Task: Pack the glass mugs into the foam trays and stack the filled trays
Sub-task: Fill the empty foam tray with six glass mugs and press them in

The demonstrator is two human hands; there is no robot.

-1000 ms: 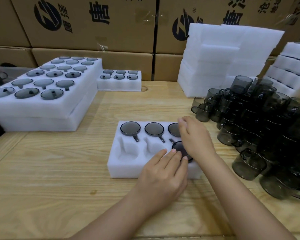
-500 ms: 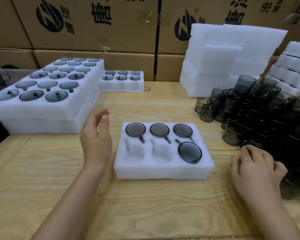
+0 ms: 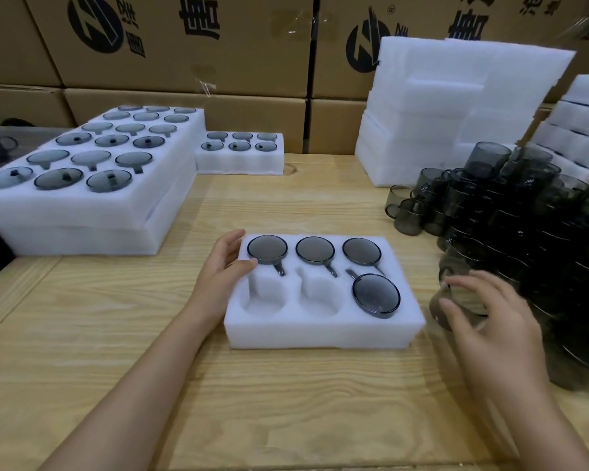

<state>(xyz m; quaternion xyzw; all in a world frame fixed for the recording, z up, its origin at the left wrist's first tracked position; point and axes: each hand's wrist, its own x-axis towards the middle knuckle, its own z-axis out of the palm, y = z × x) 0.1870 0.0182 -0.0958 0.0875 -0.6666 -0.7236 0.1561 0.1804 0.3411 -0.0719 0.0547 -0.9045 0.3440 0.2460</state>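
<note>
4 mugs (image 3: 315,250) in tray (image 3: 320,331): 3 handles point nearward, 1 away

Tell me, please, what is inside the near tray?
The tray holds four mugs: three in back, one front right. Two front slots are empty. Beneath the mugs is hidden.

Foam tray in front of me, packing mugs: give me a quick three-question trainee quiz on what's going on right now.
1. How many pockets of the foam tray already hold a mug?
2. True or false: the left hand is lifted clear of the tray.
3. What does the right hand grip? A) a loose mug beside the mug pile; B) a cardboard box; C) an empty foam tray.
Key: 1) four, the two other front pockets are empty; 2) false, it holds the tray's left edge; 3) A.
</note>
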